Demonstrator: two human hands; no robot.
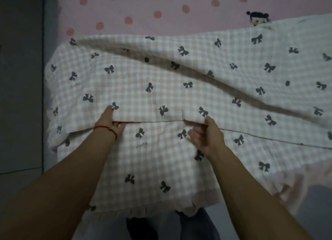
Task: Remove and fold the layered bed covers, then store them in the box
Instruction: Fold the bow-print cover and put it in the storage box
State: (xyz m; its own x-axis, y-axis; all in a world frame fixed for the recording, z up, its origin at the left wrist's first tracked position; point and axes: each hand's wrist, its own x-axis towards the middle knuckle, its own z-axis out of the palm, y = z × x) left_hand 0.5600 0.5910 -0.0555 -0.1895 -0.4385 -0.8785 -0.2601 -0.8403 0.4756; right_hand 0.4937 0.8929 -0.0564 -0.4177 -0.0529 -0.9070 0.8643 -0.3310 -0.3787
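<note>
Pink-and-white checked bed cover (161,88) with small dark bows, spread soft and wrinkly across the near part of the bed. Folded over on itself, with the top layer's edge running left to right across the middle. One long deep crease from far left down to the right. Frilly pink hem hanging off the near side.

The checked bed cover (161,88) carries two small cursive marks, at about nine o'clock and near six o'clock. Both are too faint and blurred to read.
</note>
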